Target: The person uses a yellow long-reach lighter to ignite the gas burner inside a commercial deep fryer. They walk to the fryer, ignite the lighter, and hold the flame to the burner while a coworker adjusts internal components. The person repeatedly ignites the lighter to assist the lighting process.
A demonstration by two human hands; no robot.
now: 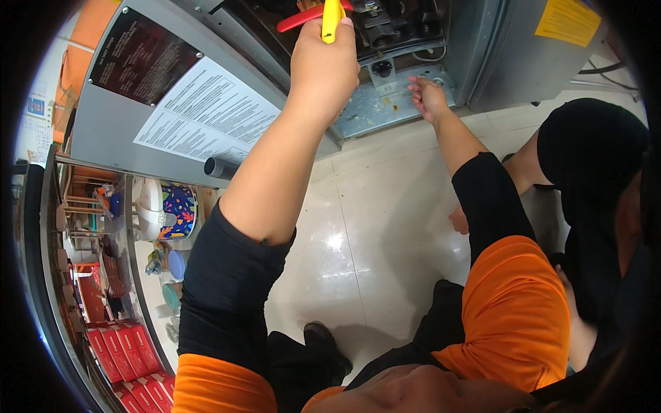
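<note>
My left hand (pixel 323 72) is closed round a yellow handle (pixel 332 22) at the top of the view, inside the open lower cabinet of a grey metal appliance. Just beside it, a red handle (pixel 299 19) runs partly behind my fingers. What the yellow handle joins is cut off or hidden. My right hand (pixel 428 98) hovers over the right side of the cabinet's metal floor (pixel 375 117), its fingers loosely curled and apart, with nothing seen in them. A small box with a black knob (pixel 381 68) sits between my hands, below dark pipework (pixel 385 31).
An open cabinet door (pixel 537 51) with a yellow label stands at right. Another person's dark-clothed knee (pixel 592 141) and hand (pixel 459 220) are close to my right arm. At left, a grey panel (pixel 117 138) bears a printed sheet; shelves hold red boxes (pixel 124 351) and a patterned tub (pixel 177 210).
</note>
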